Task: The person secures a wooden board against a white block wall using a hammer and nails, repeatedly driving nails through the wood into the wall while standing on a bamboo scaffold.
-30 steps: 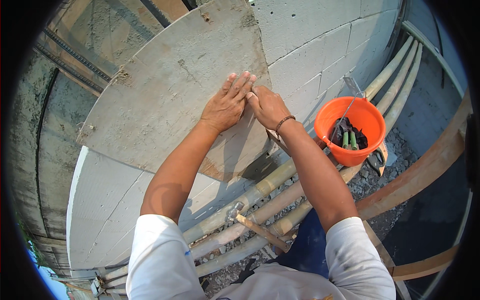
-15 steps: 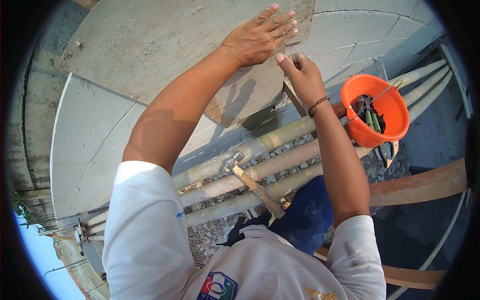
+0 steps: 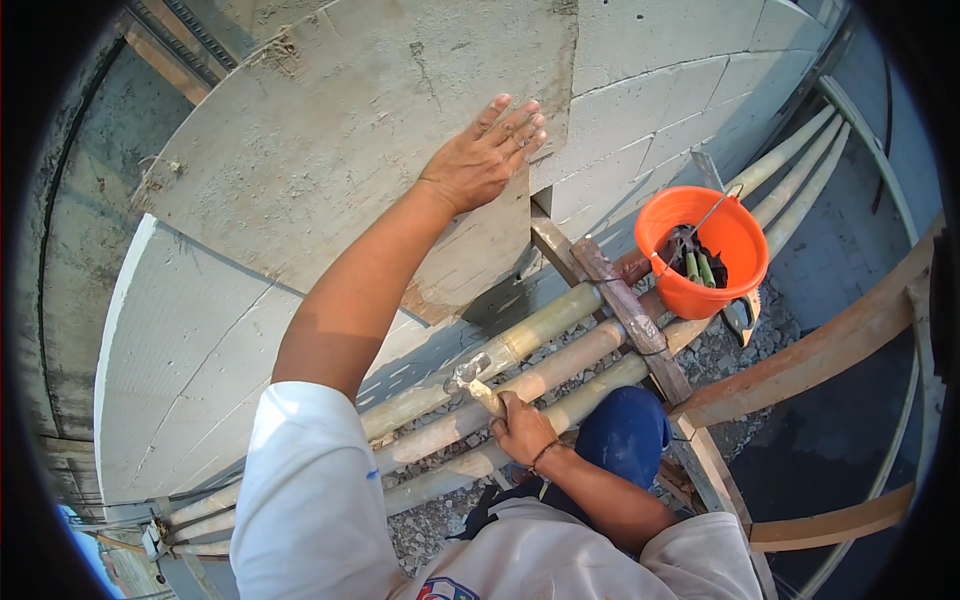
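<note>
The board (image 3: 330,150) is already against the block wall (image 3: 665,100), left hand (image 3: 480,160) spread flat on it; right hand (image 3: 525,432) grips the hammer (image 3: 484,395) over the poles (image 3: 535,340), clear of the board.

No legible lettering; only a cut-off crest (image 3: 447,590) on the shirt (image 3: 570,552).

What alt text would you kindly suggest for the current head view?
A person's right hand grips a hammer while the left hand rests open against a large grey board. Pale poles run in front of a block wall, with an orange bucket at right.
</note>
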